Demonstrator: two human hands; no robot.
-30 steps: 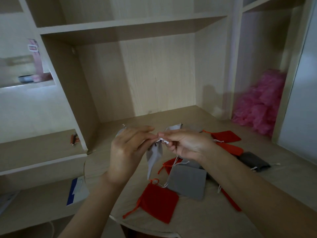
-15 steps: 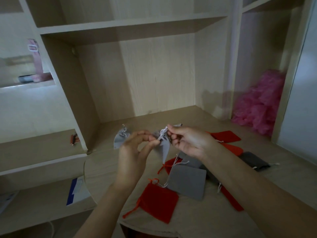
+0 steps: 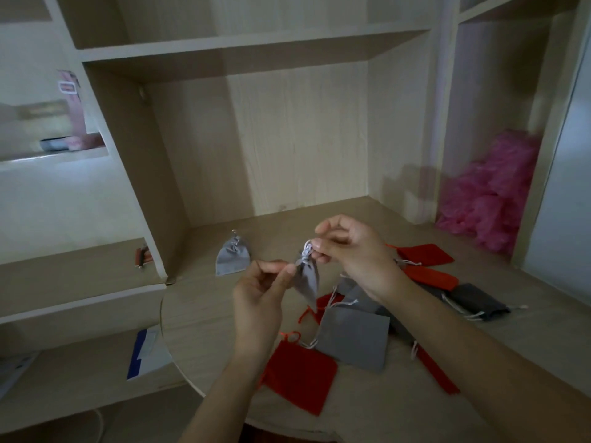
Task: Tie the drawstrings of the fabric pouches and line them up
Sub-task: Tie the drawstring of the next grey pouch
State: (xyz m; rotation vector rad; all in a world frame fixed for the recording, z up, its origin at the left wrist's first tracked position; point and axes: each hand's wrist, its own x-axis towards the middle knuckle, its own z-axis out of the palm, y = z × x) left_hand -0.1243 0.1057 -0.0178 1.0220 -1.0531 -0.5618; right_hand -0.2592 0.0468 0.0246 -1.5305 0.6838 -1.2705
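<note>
Pale wood-grain desk: soft grey pouch, cinched to a teardrop, hangs btwn both hands. Right hand pinches its white cord; left hand pinches the neck. Tied grey pouch sits far left; flat red pouch & flat grey pouch near, w/ others scattered right.

red pouches: 5; light grey pouches: 4; dark grey pouch: 1

Cinched grey pouch aloft above loose pouches
</note>
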